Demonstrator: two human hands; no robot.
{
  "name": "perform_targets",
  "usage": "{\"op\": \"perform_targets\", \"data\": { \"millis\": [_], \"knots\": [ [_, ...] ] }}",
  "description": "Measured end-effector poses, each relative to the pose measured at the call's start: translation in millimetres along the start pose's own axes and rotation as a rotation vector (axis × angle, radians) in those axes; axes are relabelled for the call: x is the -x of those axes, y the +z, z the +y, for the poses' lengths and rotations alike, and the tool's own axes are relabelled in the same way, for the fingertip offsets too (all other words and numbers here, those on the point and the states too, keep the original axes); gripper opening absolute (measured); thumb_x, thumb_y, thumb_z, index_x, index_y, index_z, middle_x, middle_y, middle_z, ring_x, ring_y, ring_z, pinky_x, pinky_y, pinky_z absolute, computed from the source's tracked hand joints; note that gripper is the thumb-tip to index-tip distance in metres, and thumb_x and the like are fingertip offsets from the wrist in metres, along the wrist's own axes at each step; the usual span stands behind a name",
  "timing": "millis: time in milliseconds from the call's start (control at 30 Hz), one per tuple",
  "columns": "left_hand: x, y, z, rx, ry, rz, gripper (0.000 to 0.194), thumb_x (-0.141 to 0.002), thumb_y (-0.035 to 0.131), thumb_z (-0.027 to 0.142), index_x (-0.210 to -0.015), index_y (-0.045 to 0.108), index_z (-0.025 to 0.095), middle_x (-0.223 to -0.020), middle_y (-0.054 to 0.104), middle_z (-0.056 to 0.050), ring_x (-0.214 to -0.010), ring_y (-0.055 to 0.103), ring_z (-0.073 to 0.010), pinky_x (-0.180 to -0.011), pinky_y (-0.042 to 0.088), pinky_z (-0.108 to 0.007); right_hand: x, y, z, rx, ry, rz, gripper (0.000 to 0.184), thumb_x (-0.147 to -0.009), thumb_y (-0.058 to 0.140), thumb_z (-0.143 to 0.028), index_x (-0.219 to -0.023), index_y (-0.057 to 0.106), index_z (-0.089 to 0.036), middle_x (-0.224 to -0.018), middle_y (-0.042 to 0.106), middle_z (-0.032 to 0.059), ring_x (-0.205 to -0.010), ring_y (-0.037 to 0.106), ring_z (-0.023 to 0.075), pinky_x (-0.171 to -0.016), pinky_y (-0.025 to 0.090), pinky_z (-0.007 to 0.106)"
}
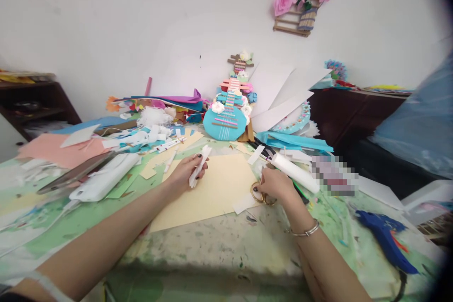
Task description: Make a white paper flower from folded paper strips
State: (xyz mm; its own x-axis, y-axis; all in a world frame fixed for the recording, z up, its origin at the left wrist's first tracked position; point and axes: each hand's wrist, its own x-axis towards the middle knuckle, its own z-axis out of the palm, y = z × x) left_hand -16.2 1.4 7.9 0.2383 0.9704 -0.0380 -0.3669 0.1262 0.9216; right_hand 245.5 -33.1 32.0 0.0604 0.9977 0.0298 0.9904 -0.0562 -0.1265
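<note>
My left hand [191,170] is closed around a narrow, folded strip of white paper [200,166], held tilted above a cream sheet of card [215,193]. On the right, my right hand [276,183] grips the gold-handled scissors [257,192] near the card's right edge; the blades are hidden. A small white paper piece [245,203] lies just left of the scissors. Beyond my right hand rests a white roll [296,173]. At the back stands a blue paper guitar-like instrument [225,123] with strings and white paper flowers.
A blue glue gun [385,238] lies at the right. To the left are a white power-bank-like block [105,177] with a cable, pink paper [63,150] and heaped scraps [141,137]. White sheets [283,99] lean against the wall. The table [212,250] is stained.
</note>
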Motion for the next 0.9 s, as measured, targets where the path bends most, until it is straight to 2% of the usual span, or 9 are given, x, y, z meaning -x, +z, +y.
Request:
{"op": "perform_targets", "data": {
  "millis": [100,267,400,467,567,733,900],
  "knots": [
    [-1,-2.2,-1,0.010,-0.025,-0.011,0.013,-0.075,0.057,0.021,-0.082,0.056,0.011,-0.060,0.053,0.000,-0.042,0.046,-0.0054,-0.037,0.035,-0.016,1,5,-3,-0.002,0.011,-0.011,0.021,-0.061,0.059,-0.019,-0.082,0.057,-0.017,-0.082,0.066,0.0131,-0.075,0.063,0.0258,-0.054,0.038,0.028],
    [-2,-4.1,0,0.102,-0.039,-0.038,0.011,-0.071,0.059,0.016,-0.078,0.052,0.012,-0.064,0.054,-0.002,-0.047,0.048,-0.0063,-0.042,0.038,-0.017,0,4,-4,-0.052,0.025,-0.009,0.031,-0.058,0.056,-0.017,-0.089,0.052,-0.015,-0.081,0.064,0.0136,-0.074,0.062,0.0267,-0.050,0.035,0.027],
    [0,-2.7,3,0.120,-0.026,-0.117,0.009,-0.073,0.058,0.016,-0.072,0.050,0.012,-0.061,0.049,0.000,-0.043,0.041,-0.0041,-0.041,0.034,-0.016,-6,-4,-1,-0.207,0.065,0.009,0.039,-0.059,0.057,-0.018,-0.096,0.048,-0.017,-0.072,0.063,0.0065,-0.065,0.060,0.0205,-0.048,0.033,0.024],
    [2,-2.7,5,0.137,-0.011,-0.171,0.008,-0.076,0.056,0.017,-0.071,0.051,0.011,-0.061,0.047,0.000,-0.042,0.039,-0.0036,-0.040,0.031,-0.016,-9,-7,0,-0.276,0.079,0.074,0.035,-0.062,0.058,-0.024,-0.096,0.048,-0.019,-0.067,0.062,0.0027,-0.063,0.058,0.0185,-0.049,0.032,0.023],
    [3,-4.0,8,0.180,-0.032,-0.193,0.015,-0.082,0.048,0.022,-0.074,0.054,0.010,-0.058,0.043,0.000,-0.041,0.036,-0.0042,-0.039,0.030,-0.016,-10,-10,-2,-0.365,-0.008,0.216,0.029,-0.066,0.059,-0.031,-0.092,0.052,-0.021,-0.063,0.061,-0.0009,-0.061,0.056,0.0156,-0.051,0.031,0.022],
    [5,-6.2,11,0.177,-0.115,-0.202,0.023,-0.084,0.041,0.021,-0.074,0.056,0.009,-0.053,0.040,0.000,-0.042,0.036,-0.0061,-0.040,0.031,-0.017,-3,-4,-21,-0.593,-0.222,0.338,0.033,-0.071,0.059,-0.042,-0.095,0.056,-0.020,-0.059,0.056,-0.0033,-0.050,0.048,0.0112,-0.049,0.031,0.021],
    [6,-4.6,8,0.175,-0.081,-0.263,0.017,-0.083,0.046,0.018,-0.071,0.055,0.009,-0.054,0.040,0.001,-0.041,0.036,-0.0050,-0.039,0.028,-0.016,8,7,-41,-0.501,-0.395,0.336,0.038,-0.067,0.063,-0.049,-0.093,0.060,-0.021,-0.056,0.050,-0.0038,-0.051,0.044,0.0105,-0.049,0.026,0.021]
  ]
}}
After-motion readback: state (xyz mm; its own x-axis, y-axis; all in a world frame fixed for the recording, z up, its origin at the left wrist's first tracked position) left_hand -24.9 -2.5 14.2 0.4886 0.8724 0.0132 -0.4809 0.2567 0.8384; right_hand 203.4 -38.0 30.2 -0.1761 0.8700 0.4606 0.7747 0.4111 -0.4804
